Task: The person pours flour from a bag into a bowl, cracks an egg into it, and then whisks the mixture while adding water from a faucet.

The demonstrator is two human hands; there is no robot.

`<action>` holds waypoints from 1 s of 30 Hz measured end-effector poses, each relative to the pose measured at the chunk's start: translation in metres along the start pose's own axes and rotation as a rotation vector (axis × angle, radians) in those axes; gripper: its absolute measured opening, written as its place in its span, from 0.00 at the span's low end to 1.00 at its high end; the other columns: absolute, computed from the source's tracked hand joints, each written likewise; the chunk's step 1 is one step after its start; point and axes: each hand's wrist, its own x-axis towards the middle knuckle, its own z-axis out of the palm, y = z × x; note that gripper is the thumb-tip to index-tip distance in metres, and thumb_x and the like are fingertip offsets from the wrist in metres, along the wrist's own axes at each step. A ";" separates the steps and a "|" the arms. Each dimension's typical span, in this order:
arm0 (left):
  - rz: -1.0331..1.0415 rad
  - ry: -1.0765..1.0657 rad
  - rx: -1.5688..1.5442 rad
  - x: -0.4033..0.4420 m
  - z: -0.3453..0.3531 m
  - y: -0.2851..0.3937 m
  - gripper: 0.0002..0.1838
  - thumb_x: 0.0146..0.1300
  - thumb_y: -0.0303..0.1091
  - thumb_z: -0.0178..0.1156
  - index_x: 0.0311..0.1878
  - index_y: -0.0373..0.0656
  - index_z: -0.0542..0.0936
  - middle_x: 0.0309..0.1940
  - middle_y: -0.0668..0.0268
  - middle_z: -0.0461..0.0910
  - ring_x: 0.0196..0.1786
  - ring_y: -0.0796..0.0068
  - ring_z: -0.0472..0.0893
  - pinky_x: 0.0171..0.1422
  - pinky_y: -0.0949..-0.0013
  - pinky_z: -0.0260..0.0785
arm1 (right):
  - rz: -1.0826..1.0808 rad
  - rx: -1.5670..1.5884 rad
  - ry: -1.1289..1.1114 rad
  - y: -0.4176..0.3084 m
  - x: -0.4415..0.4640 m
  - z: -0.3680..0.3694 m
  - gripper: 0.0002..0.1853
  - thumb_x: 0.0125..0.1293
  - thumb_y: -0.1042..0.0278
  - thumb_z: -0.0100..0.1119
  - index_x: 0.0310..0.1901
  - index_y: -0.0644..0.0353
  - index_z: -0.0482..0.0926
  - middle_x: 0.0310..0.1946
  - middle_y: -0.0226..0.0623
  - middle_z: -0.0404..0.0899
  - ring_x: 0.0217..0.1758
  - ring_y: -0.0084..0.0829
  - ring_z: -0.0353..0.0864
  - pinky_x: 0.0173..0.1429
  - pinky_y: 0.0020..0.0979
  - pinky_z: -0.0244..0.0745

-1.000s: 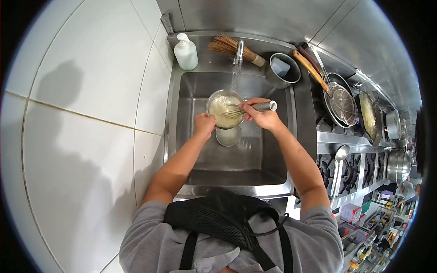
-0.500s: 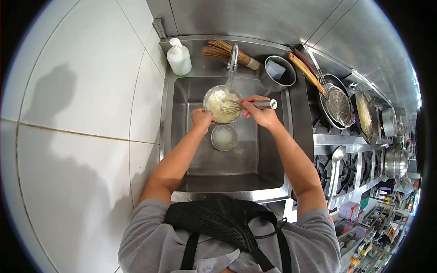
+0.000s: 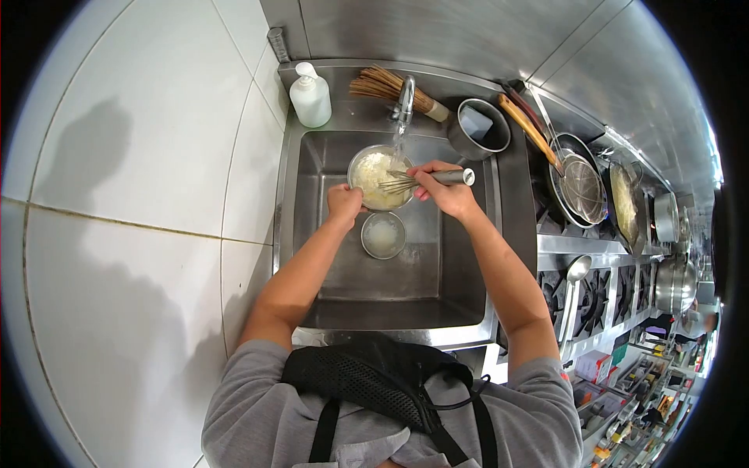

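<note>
Right grip (image 3: 441, 187): fingers clenched round the handle of the whisk (image 3: 398, 183), wires held low in the mixing bowl (image 3: 350, 173). Left grip (image 3: 344, 204): rim of the same bowl pinched at its near left side, thumb uppermost. Bowl held over the sink (image 3: 374, 292), toward its far side; pale yellow mixture (image 3: 373, 167) seen inside, whiter and lumpier at the far part, wires sunk partly in it.

Just nearer the body, a smaller bowl (image 3: 384, 256) is set on the sink floor, cloudy liquid held in it. Beyond the mixing bowl, water (image 3: 400, 143) is let down from the faucet (image 3: 406, 97) toward the bowl's far right edge; whether it is all caught inside seems hard to judge.

On the far ledge: white pump bottle (image 3: 311, 101) at the left corner; twig brush (image 3: 390, 83) laid behind the faucet; metal pot (image 3: 466, 143) at the right, a pale block (image 3: 475, 122) contained in it.

Farther right, on the stove (image 3: 597, 300): strainer (image 3: 583, 186) rested over a pan, a second pan with yellowish contents (image 3: 623, 201), and a long-handled ladle (image 3: 578, 269) laid nearer the body.
</note>
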 end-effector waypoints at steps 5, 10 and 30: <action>0.001 -0.003 -0.034 -0.005 0.001 0.005 0.04 0.52 0.19 0.53 0.29 0.29 0.77 0.26 0.54 0.80 0.26 0.63 0.83 0.28 0.60 0.81 | 0.005 -0.006 0.003 0.002 0.001 -0.001 0.09 0.68 0.72 0.54 0.40 0.69 0.80 0.40 0.40 0.84 0.29 0.23 0.82 0.35 0.23 0.80; 0.005 -0.018 -0.031 -0.001 0.000 0.000 0.05 0.52 0.19 0.53 0.30 0.29 0.77 0.26 0.54 0.80 0.26 0.64 0.83 0.28 0.62 0.81 | 0.010 -0.016 -0.008 0.003 0.003 -0.003 0.09 0.68 0.72 0.54 0.41 0.68 0.80 0.39 0.39 0.84 0.29 0.23 0.81 0.35 0.23 0.79; -0.006 -0.040 -0.007 0.005 0.001 -0.008 0.06 0.50 0.18 0.56 0.33 0.27 0.77 0.29 0.53 0.80 0.27 0.61 0.83 0.29 0.59 0.83 | 0.007 -0.002 0.004 0.005 0.004 -0.006 0.09 0.68 0.72 0.54 0.41 0.68 0.80 0.38 0.40 0.84 0.28 0.22 0.81 0.34 0.23 0.79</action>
